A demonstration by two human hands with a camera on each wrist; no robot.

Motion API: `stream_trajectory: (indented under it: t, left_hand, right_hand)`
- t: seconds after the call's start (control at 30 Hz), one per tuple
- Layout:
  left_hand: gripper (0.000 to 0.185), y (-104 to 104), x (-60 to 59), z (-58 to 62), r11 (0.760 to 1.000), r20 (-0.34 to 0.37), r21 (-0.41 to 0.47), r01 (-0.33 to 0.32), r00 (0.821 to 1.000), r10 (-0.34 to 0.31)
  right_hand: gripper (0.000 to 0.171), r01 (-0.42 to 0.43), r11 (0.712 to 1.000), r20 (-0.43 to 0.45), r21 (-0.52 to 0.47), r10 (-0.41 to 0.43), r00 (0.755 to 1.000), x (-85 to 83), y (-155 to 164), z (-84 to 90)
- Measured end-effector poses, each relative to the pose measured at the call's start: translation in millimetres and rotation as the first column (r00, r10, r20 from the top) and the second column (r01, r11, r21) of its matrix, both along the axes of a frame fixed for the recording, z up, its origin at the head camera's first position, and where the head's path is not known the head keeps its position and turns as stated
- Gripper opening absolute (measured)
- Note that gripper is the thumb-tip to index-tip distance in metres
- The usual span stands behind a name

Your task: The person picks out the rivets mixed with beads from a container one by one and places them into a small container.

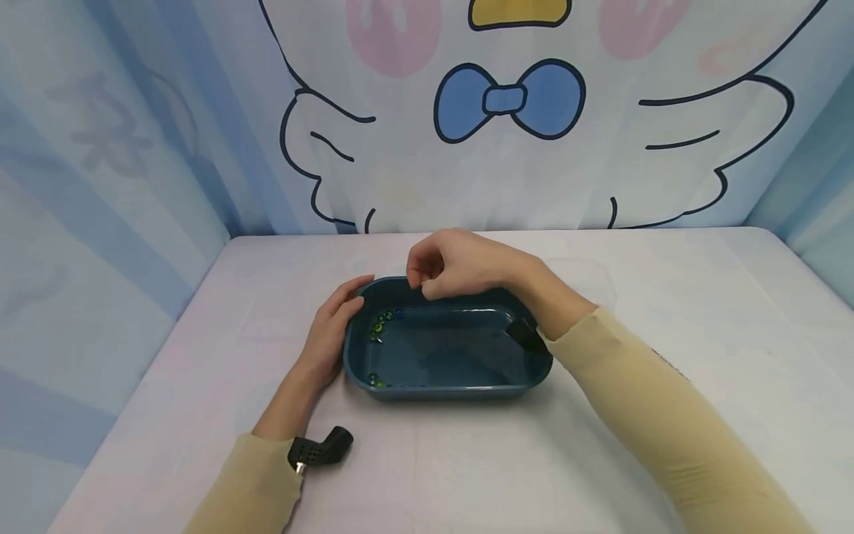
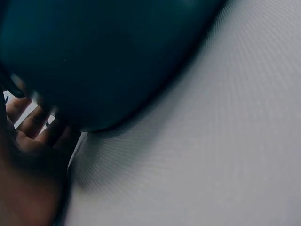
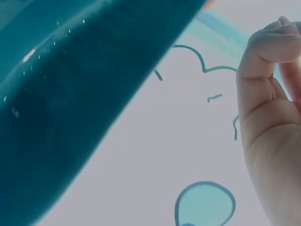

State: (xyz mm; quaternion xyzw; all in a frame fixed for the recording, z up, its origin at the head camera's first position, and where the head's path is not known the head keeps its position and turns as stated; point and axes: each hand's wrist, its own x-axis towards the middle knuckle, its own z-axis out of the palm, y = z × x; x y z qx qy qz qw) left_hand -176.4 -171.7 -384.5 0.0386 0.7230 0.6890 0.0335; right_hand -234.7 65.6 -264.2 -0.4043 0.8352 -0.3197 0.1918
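Head cam sits high and looks forward and down across the table (image 1: pixel 600 445), with the blue basin (image 1: pixel 447 386) dead center and the cartoon backdrop (image 1: pixel 507 148) up at 12 o'clock. Left wrist cam is super close and low, right at table level, looking up along the basin's outer wall (image 2: pixel 103 61), which fills 11 o'clock, all blurry. Right wrist cam is also tight, looking over the basin's rim (image 3: pixel 70 94) at 9 o'clock toward the backdrop. All three views share the basin.
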Motion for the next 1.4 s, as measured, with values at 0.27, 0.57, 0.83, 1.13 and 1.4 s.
stream_trajectory:
  t: [0.27,0.57,0.83,1.13,1.4]
  left_hand:
    - [0.044,-0.4,1.9,-0.6,1.0,-0.038,-0.009,0.001,0.999,-0.002]
    - [0.045,-0.6,1.7,-0.3,1.0,-0.066,-0.029,0.008,0.998,-0.01]
    - [0.046,1.9,0.8,-0.3,0.999,-0.067,-0.035,0.006,0.998,-0.009]
    - [0.046,1.6,1.8,-1.1,0.998,-0.092,-0.055,0.0,0.996,-0.006]
    - [0.046,2.1,2.0,-2.0,0.997,-0.102,-0.072,-0.007,0.995,-0.001]
  right_hand:
    - [0.015,0.036,0.999,-0.004,-0.032,-0.036,0.999,6.8,17.8,4.4]
    - [0.015,0.116,0.988,-0.024,-0.102,-0.119,0.993,16.4,37.8,7.9]
    - [0.012,0.188,0.969,0.001,-0.162,-0.191,0.982,19.5,59.4,-0.2]
    - [0.011,0.256,0.95,0.058,-0.178,-0.25,0.967,25.9,80.0,-9.6]
    - [0.01,0.364,0.912,0.044,-0.191,-0.362,0.931,32.8,102.9,-10.1]
